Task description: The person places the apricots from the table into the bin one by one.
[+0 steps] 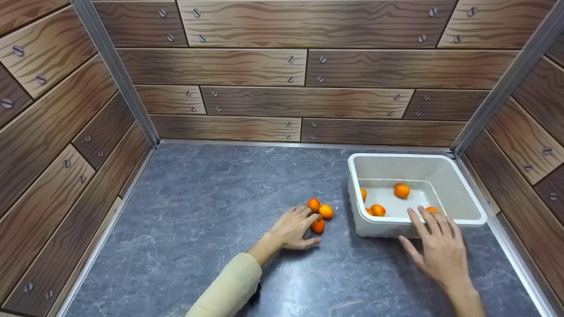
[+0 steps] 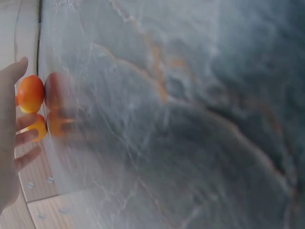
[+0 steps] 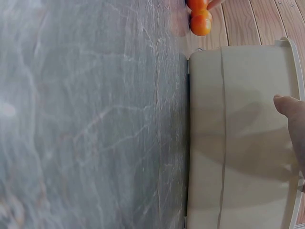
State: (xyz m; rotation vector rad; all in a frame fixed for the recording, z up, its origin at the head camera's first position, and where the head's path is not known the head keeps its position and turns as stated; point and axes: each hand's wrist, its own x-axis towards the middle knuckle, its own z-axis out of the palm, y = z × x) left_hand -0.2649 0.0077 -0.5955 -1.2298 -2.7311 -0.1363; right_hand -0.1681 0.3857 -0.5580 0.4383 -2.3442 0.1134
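Observation:
Three small glossy orange fruits lie close together on the dark marbled surface: a red-orange one (image 1: pixel 313 204), a yellower one (image 1: pixel 325 211) and a nearer one (image 1: pixel 317 226). My left hand (image 1: pixel 293 229) is low beside them, fingers spread and slightly bent, index finger at the nearer fruit and thumb apart from it. A whitish plastic bin (image 1: pixel 416 221) stands to the right, holding several like fruits, such as one (image 1: pixel 402 191) on its floor. Over the bin's front rim reaches my right hand (image 1: pixel 440 253), fingers extended, partly covering a fruit (image 1: pixel 432 210) inside. Its thumb is outside the front wall.
Wood-patterned panels (image 1: pixel 304 70) enclose the back and both sides, with metal edge strips (image 1: pixel 132 83) at the corners. The bin sits close to the right wall. Dark marbled tabletop (image 1: pixel 211 185) stretches left of the fruits.

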